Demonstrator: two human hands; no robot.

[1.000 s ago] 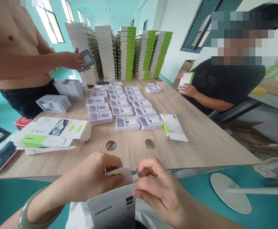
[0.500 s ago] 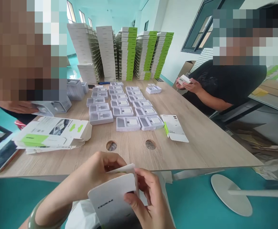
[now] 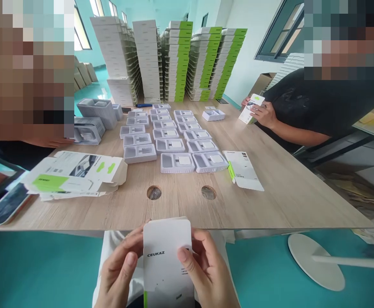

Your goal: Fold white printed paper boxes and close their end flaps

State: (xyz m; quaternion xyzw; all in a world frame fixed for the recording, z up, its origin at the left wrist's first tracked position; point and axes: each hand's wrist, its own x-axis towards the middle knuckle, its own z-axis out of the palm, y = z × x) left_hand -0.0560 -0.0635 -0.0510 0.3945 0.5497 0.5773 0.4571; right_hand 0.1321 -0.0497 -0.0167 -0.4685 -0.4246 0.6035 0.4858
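A white CEUKAZ carton (image 3: 166, 261) with a green edge strip stands upright in front of me, just below the table edge. My left hand (image 3: 119, 265) grips its left side, and my right hand (image 3: 204, 269) grips its right side, with the thumb on the front face. Ahead on the wooden table (image 3: 286, 205), rows of pale grey trays (image 3: 177, 163) hold white chargers. A flattened carton (image 3: 242, 170) lies to their right, and a pile of flat printed sleeves (image 3: 74, 175) lies to their left.
Two round cable holes (image 3: 154, 192) pierce the table. Tall stacks of boxes (image 3: 177, 60) stand at its far end. A seated person (image 3: 305, 107) at right holds a small box (image 3: 251, 108). Another person's hand (image 3: 47, 142) rests near trays at left. A tablet (image 3: 4, 201) lies at left.
The carton has turned to face me and stands upright between both hands. The person at left has let go of the tray. The seated person has tilted their box upright.
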